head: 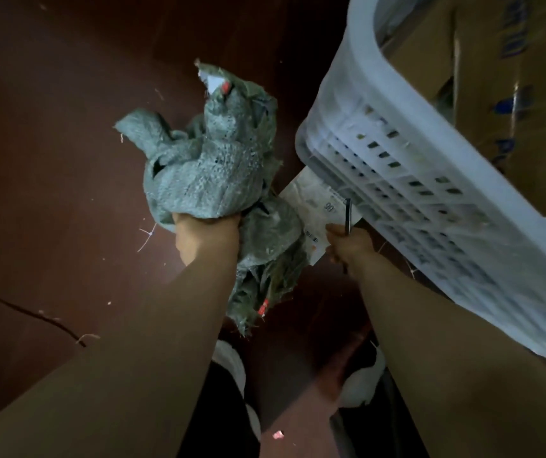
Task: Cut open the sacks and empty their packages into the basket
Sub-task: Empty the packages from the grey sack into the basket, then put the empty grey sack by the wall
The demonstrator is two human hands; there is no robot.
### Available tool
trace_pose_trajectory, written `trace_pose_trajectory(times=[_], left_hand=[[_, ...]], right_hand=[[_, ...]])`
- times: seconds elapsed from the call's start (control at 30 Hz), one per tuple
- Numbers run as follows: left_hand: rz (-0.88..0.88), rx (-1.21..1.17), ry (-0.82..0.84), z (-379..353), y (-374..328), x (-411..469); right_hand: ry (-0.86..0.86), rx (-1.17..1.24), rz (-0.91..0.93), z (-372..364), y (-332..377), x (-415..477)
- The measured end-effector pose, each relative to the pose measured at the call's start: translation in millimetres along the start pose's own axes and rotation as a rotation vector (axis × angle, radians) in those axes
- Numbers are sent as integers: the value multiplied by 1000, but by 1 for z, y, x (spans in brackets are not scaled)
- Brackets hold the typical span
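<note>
Firstly, at the near edge, dark trousers and two pale shoes (228,361) are cut off by the frame and too dim to detail. A small red scrap (277,434) lies on the floor (50,143) between them. The floor is dark reddish-brown and smooth, and loose threads are scattered over it.

Both bare forearms reach forward. The left hand (207,238) is clenched into a grey-green sack (205,166) and holds it up off the floor; the fingertips are buried in the cloth. The sack is coarse woven material, crumpled into a bunch, with frayed edges and red marks. One tail hangs below the wrist.

The right hand (347,247) grasps a thin dark cutter (347,214), which stands upright from the fist; its tip is hard to make out. Just beside that hand lies a flat white packet (311,206) with a barcode label. Its far end is hidden under the basket's corner, and whether the fingers (333,231) touch it cannot be told.

The basket (397,180) is white plastic with slotted walls. It appears tilted, and motion blurs it. Its contents are not legible. Beyond it stand brown cardboard cartons (496,94) with unreadable blue print.
</note>
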State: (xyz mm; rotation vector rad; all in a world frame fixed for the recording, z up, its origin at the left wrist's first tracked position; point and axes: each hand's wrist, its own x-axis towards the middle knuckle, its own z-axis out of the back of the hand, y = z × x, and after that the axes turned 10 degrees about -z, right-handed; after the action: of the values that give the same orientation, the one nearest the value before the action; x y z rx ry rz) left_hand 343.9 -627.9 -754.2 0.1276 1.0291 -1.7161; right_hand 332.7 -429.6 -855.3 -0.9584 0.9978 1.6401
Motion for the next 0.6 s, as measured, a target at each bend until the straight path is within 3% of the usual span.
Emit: trace_pose_trajectory(times=[0.2,0.43,0.6], left_hand=[[39,56,19,6,-2,-6],[76,86,27,68,-39,-71],[109,47,29,123,-97,-134]], right_hand=[[-119,-269,124,2,-2,-12],[-18,-489,419,29,-17,-152],[-65,-447,487,72,-12,-245]])
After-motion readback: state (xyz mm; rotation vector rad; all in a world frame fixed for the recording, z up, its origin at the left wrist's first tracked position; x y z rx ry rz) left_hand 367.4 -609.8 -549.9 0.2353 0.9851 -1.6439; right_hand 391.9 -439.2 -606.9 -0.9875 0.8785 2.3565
